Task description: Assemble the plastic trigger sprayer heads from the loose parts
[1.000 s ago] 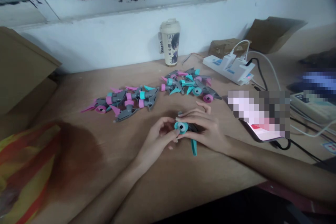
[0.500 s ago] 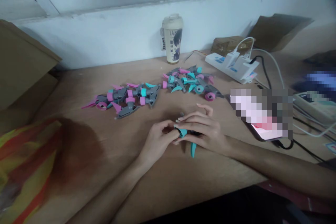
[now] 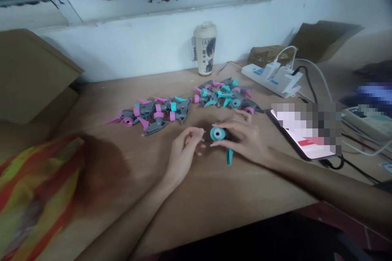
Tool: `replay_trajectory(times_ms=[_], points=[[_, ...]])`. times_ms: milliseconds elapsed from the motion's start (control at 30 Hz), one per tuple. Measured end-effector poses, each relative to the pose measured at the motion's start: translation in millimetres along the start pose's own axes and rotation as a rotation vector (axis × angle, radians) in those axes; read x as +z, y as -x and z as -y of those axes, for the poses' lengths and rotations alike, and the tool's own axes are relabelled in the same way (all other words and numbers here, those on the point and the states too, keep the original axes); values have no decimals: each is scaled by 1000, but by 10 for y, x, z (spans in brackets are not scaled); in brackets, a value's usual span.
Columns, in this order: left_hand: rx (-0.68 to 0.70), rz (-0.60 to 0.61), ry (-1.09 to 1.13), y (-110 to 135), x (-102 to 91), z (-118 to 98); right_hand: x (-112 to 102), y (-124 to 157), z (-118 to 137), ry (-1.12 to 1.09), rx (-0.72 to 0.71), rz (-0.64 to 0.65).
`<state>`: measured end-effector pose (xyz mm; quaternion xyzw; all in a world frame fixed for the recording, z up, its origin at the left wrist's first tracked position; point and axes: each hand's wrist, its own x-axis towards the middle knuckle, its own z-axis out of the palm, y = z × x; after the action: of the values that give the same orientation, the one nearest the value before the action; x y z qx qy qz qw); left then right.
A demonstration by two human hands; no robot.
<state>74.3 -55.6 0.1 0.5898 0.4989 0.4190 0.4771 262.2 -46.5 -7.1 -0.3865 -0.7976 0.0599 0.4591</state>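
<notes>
- Right hand (image 3: pixel 245 136) – fingers wrapped over the top of one sprayer head (image 3: pixel 218 133), closed on its grey body. The teal collar faces the camera and the teal lever (image 3: pixel 229 156) hangs below the fingers.
- Left hand (image 3: pixel 185 149) – half-curled and loose, with nothing visible in its grip. The fingertips point at the collar from just beside it; contact can't be confirmed because the frame is soft.
- The sprayer head is held just above the table (image 3: pixel 214 195), near the middle front, between both hands. It is in the right hand and next to the left.
- Handling, as a judgement: probably light, hard moulded plastic, stiff and a bit slick, not fragile. The grey body or the round collar looks like the best hold. The lever looks thin and likely pivots, so it makes a poor grip.
- Behind the hands are two heaps of similar parts: the pink-and-grey heap (image 3: pixel 153 112) on the left and the teal-and-pink heap (image 3: pixel 225 94) on the right, near the right hand's knuckles.
- Further back are a cup (image 3: pixel 205 49) by the wall and a power strip (image 3: pixel 272 77). A phone (image 3: pixel 309 149) lies to the right and a cardboard box (image 3: pixel 30 77) to the far left.
</notes>
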Motion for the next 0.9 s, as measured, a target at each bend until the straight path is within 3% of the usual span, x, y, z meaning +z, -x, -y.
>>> replay_trajectory(times_ms=[100, 267, 433, 600, 733, 833, 900], points=[[116, -99, -311, -32, -64, 74, 29, -303, -18, 37, 2, -13], [299, -19, -711, -6, -52, 98, 398, -1060, 12, 90, -24, 111], [315, 1, -738, 17, -26, 96, 1018, -1590, 188, 216, -116, 367], [293, 9, -738, 1, -34, 109, 1426, -1731, 281, 284, -173, 451], [289, 15, -761, -2, -30, 110, 1372, -1666, 264, 180, -258, 409], [309, 21, -767, -4, -33, 118, 1057, -1559, 153, 97, -311, 376], [313, 20, -769, -5, -37, 122, 770, -1470, -17, 131, -262, 360]])
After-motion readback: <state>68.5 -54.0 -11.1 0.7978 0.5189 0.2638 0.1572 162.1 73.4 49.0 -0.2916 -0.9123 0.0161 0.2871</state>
